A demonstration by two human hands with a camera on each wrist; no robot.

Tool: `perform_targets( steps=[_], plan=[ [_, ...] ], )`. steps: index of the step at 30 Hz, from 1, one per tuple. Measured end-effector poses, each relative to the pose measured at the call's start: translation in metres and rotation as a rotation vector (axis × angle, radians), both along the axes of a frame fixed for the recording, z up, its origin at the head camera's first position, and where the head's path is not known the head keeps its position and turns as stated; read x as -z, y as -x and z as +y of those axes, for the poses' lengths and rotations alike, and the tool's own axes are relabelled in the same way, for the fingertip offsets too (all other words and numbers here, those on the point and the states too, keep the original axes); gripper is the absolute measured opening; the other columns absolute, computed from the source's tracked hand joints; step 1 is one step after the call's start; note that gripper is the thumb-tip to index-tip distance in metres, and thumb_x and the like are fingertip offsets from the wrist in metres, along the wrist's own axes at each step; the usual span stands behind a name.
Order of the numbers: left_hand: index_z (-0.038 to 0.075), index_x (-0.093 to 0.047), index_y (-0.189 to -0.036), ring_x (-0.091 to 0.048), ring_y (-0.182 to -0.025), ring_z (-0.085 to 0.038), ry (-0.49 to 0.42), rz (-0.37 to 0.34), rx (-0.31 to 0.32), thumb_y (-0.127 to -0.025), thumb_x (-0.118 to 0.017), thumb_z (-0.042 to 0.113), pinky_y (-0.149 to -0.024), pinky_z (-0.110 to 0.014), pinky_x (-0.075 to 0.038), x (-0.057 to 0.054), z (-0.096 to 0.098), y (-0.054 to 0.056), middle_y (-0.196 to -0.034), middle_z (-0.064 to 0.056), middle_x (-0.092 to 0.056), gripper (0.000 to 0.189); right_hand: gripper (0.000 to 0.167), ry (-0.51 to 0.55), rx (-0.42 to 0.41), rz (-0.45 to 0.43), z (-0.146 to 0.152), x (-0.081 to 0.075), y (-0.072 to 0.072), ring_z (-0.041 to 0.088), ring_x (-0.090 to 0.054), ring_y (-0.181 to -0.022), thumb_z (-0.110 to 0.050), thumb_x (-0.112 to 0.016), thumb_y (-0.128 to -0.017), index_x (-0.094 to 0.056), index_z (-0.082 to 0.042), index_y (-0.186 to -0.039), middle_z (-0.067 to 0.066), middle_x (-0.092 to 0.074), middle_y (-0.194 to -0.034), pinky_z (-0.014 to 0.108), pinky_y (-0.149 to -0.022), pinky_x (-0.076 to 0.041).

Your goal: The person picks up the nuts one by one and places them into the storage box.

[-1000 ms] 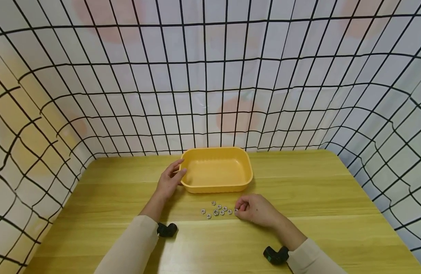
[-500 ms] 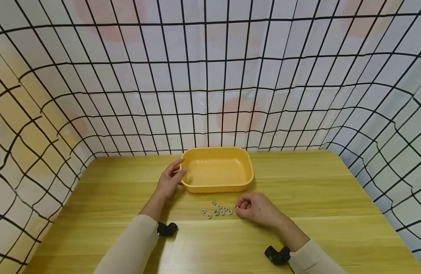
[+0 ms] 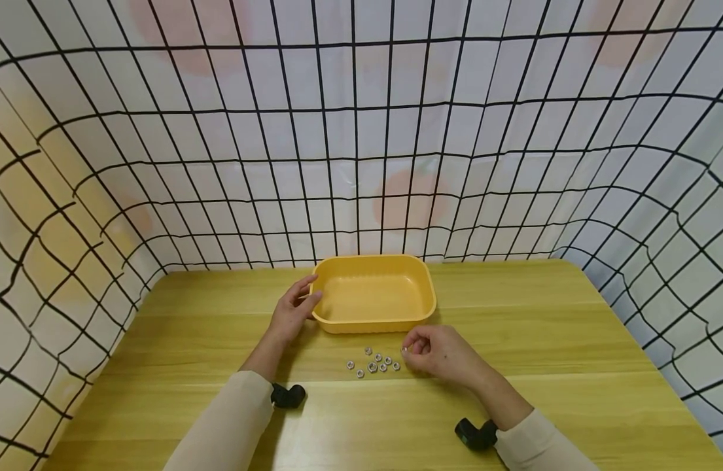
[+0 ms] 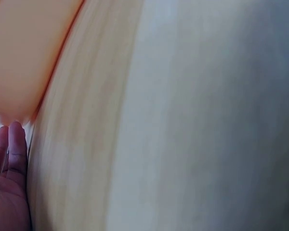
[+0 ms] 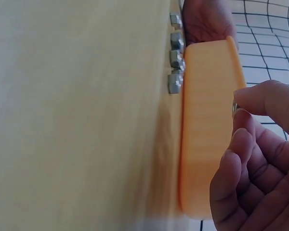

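Note:
A yellow plastic tray (image 3: 373,297) stands on the wooden table with nothing inside. My left hand (image 3: 292,311) rests at its left end, with fingertips and thumb at the rim; the left wrist view shows straight fingers (image 4: 18,149) against the outer wall. In front of the tray several small metal nuts (image 3: 372,367) lie loosely grouped. My right hand (image 3: 446,353) is just right of them, pinching a nut (image 5: 234,105) between thumb and index finger. In the right wrist view that nut is raised off the table and the other fingers curl below it.
Black wire mesh (image 3: 355,157) backed by pale sheeting rises behind the table (image 3: 220,294) and along both sides. A black wrist camera (image 3: 288,396) sits by the left sleeve, another black camera (image 3: 476,434) by the right sleeve.
My right hand has risen slightly from the table and moved a little toward the tray with the nut in its fingertips. The left hand, tray and other nuts stay put.

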State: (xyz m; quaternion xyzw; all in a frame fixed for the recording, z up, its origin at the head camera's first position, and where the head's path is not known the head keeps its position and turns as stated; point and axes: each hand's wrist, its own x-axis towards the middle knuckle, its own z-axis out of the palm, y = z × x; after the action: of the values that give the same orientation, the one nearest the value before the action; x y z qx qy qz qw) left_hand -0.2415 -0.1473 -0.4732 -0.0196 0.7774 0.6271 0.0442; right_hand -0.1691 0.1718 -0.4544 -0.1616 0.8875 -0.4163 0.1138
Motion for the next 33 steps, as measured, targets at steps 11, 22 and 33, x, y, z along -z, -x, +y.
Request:
perform_targets(
  steps=[11, 22, 33],
  plan=[
    [0.025, -0.052, -0.15, -0.05, -0.136, -0.035, 0.008, 0.013, -0.002, -0.101, -0.065, 0.038, -0.075, -0.022, -0.055, 0.011, -0.002, 0.004, -0.156, -0.019, -0.041, 0.053, 0.007, -0.058, 0.011, 0.07, -0.005, -0.015, 0.005, 0.012, -0.056, -0.072, -0.019, -0.077, -0.09, -0.07, -0.018, -0.09, -0.005, -0.062, -0.078, 0.022, -0.061, -0.048],
    [0.024, -0.05, -0.151, -0.05, -0.135, -0.035, 0.015, -0.015, -0.011, -0.102, -0.063, 0.037, -0.078, -0.025, -0.056, 0.013, -0.002, 0.007, -0.157, -0.018, -0.04, 0.053, 0.007, -0.095, 0.01, 0.104, -0.009, -0.031, 0.02, 0.012, -0.055, -0.071, -0.018, -0.077, -0.09, -0.07, -0.019, -0.09, -0.006, -0.062, -0.077, 0.022, -0.061, -0.047],
    [0.026, -0.052, -0.149, -0.053, -0.133, -0.034, -0.001, -0.001, -0.015, -0.101, -0.065, 0.038, -0.078, -0.025, -0.056, 0.013, -0.002, 0.006, -0.155, -0.017, -0.043, 0.051, 0.008, -0.162, 0.001, 0.178, -0.015, -0.04, 0.042, 0.012, -0.053, -0.066, -0.021, -0.078, -0.089, -0.07, -0.019, -0.091, -0.006, -0.061, -0.075, 0.025, -0.061, -0.045]
  ],
)
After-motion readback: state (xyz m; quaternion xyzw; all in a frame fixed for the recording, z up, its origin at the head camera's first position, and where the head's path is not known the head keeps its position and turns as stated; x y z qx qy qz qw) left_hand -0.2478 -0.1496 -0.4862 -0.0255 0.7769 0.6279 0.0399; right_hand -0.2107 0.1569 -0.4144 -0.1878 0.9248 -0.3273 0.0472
